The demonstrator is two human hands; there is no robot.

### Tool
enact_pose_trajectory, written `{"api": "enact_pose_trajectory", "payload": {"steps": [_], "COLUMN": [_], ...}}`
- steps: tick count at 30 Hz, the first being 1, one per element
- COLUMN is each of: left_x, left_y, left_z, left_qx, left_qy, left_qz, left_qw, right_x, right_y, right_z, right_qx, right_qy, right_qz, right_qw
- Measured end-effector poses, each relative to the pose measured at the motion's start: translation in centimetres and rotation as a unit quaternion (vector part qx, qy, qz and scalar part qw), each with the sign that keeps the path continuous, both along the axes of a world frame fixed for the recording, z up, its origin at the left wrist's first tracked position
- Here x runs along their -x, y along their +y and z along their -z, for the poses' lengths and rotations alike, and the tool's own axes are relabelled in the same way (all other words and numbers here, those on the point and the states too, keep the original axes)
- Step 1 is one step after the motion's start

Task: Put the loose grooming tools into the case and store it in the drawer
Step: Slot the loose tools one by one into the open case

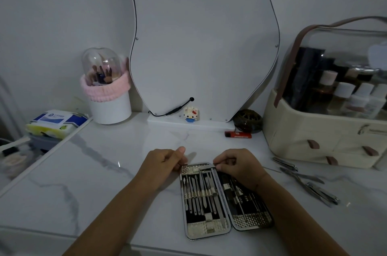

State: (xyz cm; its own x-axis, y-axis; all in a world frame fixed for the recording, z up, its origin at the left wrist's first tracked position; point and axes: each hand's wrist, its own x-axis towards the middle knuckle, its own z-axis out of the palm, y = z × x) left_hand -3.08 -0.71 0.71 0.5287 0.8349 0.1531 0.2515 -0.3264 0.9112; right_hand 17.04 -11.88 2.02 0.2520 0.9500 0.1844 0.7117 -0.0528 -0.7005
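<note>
Case [206, 199] laid open, 2 hands
Left hand [165, 161] and right hand [237, 165] pinch its far edge, fingers curled (likely steadying it); loose tools [303, 176] lie nearby.

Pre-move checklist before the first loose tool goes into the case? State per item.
1. Case open, flat on the table: ok.
2. Loose tools in view, right of the case: ok.
3. A hand free to pick: not ok. Left hand and right hand are both at the case's top edge.
4. Empty slots for the tools: cannot tell, the right half is dark and partly covered.
5. Organizer drawers open to take the case: not ok, all look shut.
</note>
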Motion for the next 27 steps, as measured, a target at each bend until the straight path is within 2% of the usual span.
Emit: {"api": "enact_pose_trajectory", "payload": {"steps": [7, 20, 27], "left_x": [-0.1, -0.1, -0.1], "left_y": [-0.3, -0.5, -0.4], "left_z": [0.2, 0.0, 0.1], "left_qx": [0.075, 0.056, 0.038], "left_qy": [-0.07, -0.076, -0.041], "left_qz": [-0.001, 0.009, 0.008], "left_qw": [0.995, 0.996, 0.998], "right_x": [-0.4, -1.0, -1.1], "right_y": [0.1, 0.0, 0.0], "right_z": [-0.3, -0.8, -0.6], "right_qx": [0.013, 0.024, 0.016], "right_qy": [-0.01, -0.008, -0.001], "right_qz": [-0.02, -0.031, -0.03], "right_qw": [1.0, 0.999, 0.999]}}
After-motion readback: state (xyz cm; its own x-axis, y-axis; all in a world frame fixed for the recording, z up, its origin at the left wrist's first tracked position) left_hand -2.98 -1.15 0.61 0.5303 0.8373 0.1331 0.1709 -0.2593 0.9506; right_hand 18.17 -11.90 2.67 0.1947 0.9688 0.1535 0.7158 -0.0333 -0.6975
